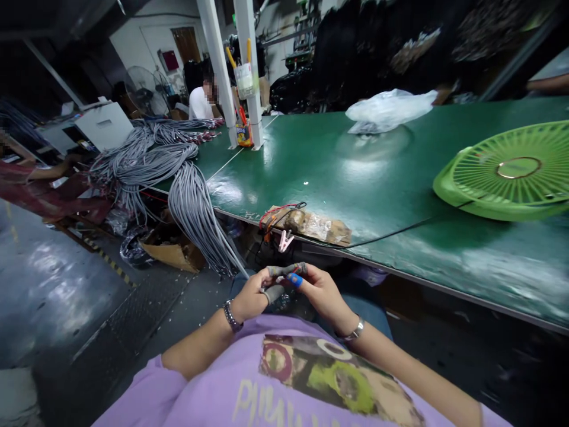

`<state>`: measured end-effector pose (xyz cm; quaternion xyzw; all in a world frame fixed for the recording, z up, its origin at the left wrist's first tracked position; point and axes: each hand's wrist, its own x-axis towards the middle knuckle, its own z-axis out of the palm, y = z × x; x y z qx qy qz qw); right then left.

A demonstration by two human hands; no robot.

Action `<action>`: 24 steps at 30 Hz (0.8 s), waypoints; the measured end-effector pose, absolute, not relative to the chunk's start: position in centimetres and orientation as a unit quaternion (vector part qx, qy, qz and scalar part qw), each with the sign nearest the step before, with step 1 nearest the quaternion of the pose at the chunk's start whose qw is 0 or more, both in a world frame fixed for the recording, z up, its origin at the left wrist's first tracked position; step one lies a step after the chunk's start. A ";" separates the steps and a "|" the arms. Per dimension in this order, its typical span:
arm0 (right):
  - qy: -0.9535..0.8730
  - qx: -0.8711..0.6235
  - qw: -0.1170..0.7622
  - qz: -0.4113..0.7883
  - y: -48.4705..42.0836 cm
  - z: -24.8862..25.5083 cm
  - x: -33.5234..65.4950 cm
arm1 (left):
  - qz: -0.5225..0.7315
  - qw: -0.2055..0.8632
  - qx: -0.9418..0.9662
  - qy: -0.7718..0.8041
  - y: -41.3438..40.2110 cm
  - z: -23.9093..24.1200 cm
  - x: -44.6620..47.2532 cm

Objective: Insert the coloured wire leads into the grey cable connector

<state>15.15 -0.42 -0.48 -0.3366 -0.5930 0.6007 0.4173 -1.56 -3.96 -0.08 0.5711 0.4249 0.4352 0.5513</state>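
Note:
My left hand and my right hand meet in front of my lap, with fingertips close together and closed. Grey covers wrap several fingertips, and a blue band is around my right thumb. From a thick bundle of grey cables hanging over the table edge, strands run down to my left hand, which seems to grip a cable end. A small reddish bit shows between the fingertips. What my right fingers pinch is too small to make out.
On the green table are a taped cardboard piece with a pink clip, a green fan with a black cord, and a plastic bag. White posts carry a tool holder. A cardboard box stands below; people sit beyond.

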 end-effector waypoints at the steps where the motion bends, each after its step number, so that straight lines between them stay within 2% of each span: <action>1: -0.580 -0.334 0.410 0.620 -0.4 -0.4 15.3 | 0.433 0.559 0.560 0.432 -4.0 0.3 -1.7; 3: -0.572 -0.316 0.382 0.654 -0.4 -0.3 15.5 | 0.418 0.559 0.555 0.452 -4.0 0.8 -2.1; 7: -0.587 -0.285 0.323 0.685 0.1 -0.1 15.5 | 0.337 0.641 0.520 0.453 -3.7 1.2 -2.6; 14: -0.592 -0.293 0.319 0.680 0.8 -0.1 14.8 | 0.264 0.697 0.473 0.469 -3.3 0.5 -3.2; 19: -0.625 -0.303 0.360 0.623 0.7 0.1 14.0 | 0.334 0.666 0.449 0.493 -3.2 0.2 -2.5; 24: -0.578 -0.335 0.367 0.648 0.9 -0.5 13.8 | 0.424 0.624 0.405 0.518 -3.3 -0.2 -1.9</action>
